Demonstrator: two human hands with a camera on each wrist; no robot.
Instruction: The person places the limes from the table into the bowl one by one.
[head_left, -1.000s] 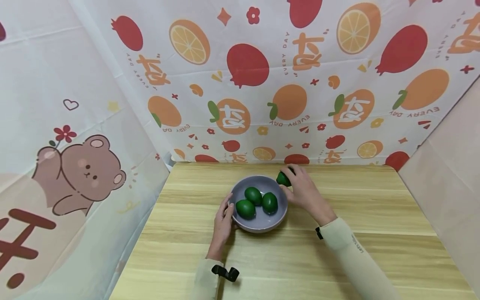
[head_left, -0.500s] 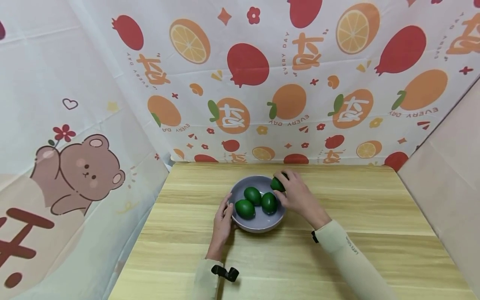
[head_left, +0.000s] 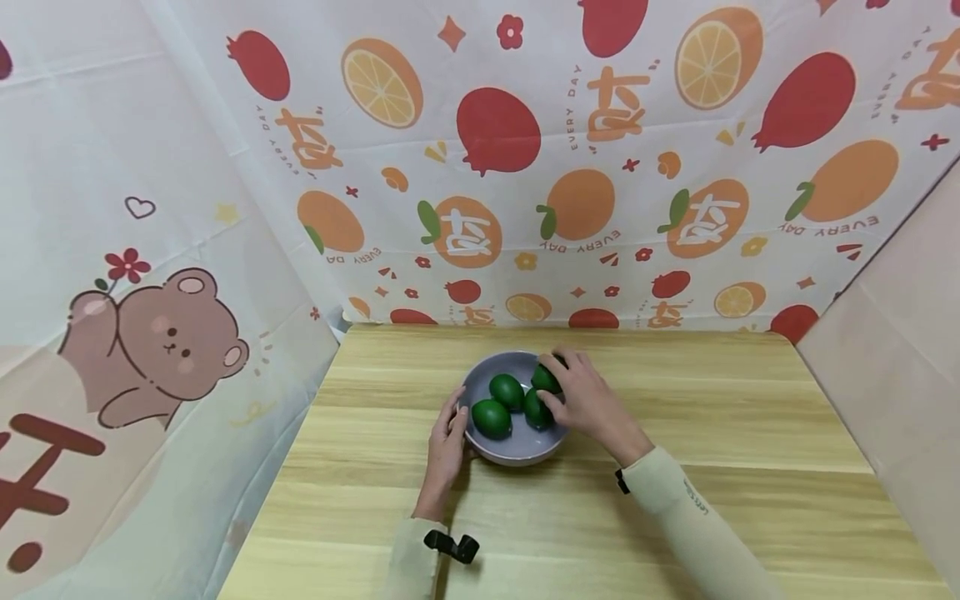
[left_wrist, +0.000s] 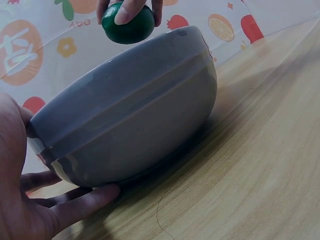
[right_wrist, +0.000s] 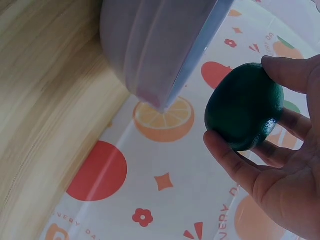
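A grey-purple bowl (head_left: 517, 455) stands on the wooden table, with three green limes inside: one at the left (head_left: 491, 418), one at the back (head_left: 506, 392), one at the right (head_left: 536, 410), partly covered by my right thumb. My left hand (head_left: 446, 446) holds the bowl's left side; in the left wrist view its thumb is at the rim and its fingers (left_wrist: 87, 205) reach under the base. Over the bowl's right rear part, my right hand (head_left: 592, 402) pinches another lime (right_wrist: 245, 107) between thumb and fingertips. This lime (left_wrist: 128, 25) is above the rim in the left wrist view.
Bare wooden tabletop (head_left: 675, 517) surrounds the bowl. A fruit-printed cloth (head_left: 495, 225) hangs behind the table's back edge. At the left hangs a cloth with a bear print (head_left: 176, 342), and a pale panel (head_left: 892, 333) borders the right.
My right hand has carried its lime leftward and slightly toward me, from beside the bowl's right rear rim to over the bowl. The left hand and bowl have kept their place.
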